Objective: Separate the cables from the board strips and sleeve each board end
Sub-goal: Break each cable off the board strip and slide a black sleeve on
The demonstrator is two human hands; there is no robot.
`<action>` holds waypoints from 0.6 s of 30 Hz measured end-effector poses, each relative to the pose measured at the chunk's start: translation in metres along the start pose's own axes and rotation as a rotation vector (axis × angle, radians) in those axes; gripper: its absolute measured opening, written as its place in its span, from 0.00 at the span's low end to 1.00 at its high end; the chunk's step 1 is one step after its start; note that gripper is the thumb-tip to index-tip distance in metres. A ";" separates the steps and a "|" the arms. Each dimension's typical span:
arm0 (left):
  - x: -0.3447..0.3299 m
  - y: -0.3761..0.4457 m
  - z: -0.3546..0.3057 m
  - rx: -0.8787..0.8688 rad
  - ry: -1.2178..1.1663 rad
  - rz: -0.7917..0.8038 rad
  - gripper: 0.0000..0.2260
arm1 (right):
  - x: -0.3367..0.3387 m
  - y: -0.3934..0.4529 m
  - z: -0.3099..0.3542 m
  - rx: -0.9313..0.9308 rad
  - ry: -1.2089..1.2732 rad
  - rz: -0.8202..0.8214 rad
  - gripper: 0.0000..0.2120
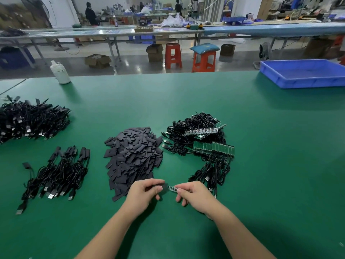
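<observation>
My left hand (144, 192) pinches a flat black sleeve (164, 188) just above the green table. My right hand (192, 193) pinches a small green board end (172, 188) whose tip meets the sleeve's mouth. Its cable trails out of sight behind my right hand. A pile of loose black sleeves (133, 158) lies just beyond my left hand. To the right of that pile sit green board strips (213, 147) with black cables (196, 128) tangled over them. A small batch of sleeved cables (59, 173) lies at the left.
A large heap of black cables (31, 119) fills the far left. A white bottle (60, 71) stands at the table's back edge and a blue plastic tray (306, 73) at the back right. Red stools and long benches stand beyond the table.
</observation>
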State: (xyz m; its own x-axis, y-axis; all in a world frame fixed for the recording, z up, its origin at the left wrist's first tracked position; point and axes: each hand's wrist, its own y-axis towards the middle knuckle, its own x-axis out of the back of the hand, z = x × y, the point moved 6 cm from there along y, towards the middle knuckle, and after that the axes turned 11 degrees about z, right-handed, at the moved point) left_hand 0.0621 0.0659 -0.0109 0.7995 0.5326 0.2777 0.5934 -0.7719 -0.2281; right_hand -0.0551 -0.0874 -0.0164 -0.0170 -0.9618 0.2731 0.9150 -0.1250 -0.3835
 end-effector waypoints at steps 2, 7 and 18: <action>-0.003 -0.001 0.003 -0.006 -0.033 -0.011 0.10 | 0.000 -0.001 0.000 -0.001 -0.005 0.010 0.12; -0.005 -0.002 0.006 -0.025 -0.067 -0.001 0.12 | 0.000 -0.001 -0.003 -0.009 0.009 0.024 0.12; -0.003 -0.002 0.008 -0.050 -0.015 0.002 0.12 | -0.002 -0.004 -0.004 0.006 0.064 0.025 0.11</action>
State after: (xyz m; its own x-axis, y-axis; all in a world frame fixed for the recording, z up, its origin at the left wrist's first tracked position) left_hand 0.0596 0.0683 -0.0187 0.8023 0.5357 0.2635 0.5866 -0.7893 -0.1815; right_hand -0.0600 -0.0857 -0.0194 -0.0197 -0.9782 0.2069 0.9180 -0.0997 -0.3839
